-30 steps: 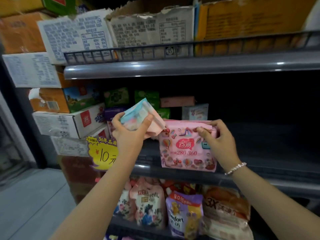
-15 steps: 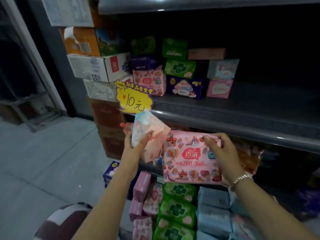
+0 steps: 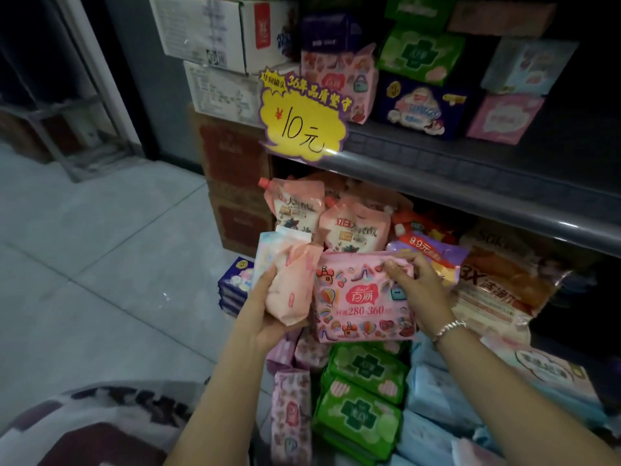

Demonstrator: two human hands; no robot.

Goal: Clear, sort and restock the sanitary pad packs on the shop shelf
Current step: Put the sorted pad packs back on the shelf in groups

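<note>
My left hand (image 3: pixel 268 317) grips a pale pink and blue pad pack (image 3: pixel 289 280) from below, tilted upright. My right hand (image 3: pixel 420 290) pinches the top edge of a flat pink pad pack (image 3: pixel 359 307) printed with 280·360, hanging beside the first. Both are held low, over sorted pad packs on the floor: green packs (image 3: pixel 363 391), light blue packs (image 3: pixel 433 398), pink packs (image 3: pixel 290 412). The shelf (image 3: pixel 470 169) above still carries a pink pack (image 3: pixel 339 79), a green pack (image 3: pixel 420 55), a purple pack (image 3: pixel 423 105) and pale boxes (image 3: pixel 504 119).
A yellow 10-yuan price tag (image 3: pixel 302 119) hangs off the shelf edge. Detergent pouches (image 3: pixel 353 227) and other bags (image 3: pixel 497 287) fill the lower shelf. Cardboard boxes (image 3: pixel 221 35) are stacked at the left. Grey tiled floor (image 3: pixel 100 264) stretches to the left; my patterned clothing (image 3: pixel 100 428) shows bottom left.
Both hands have come down from the shelf with their packs, and my view has tipped downward, bringing the floor piles of packs into sight.
</note>
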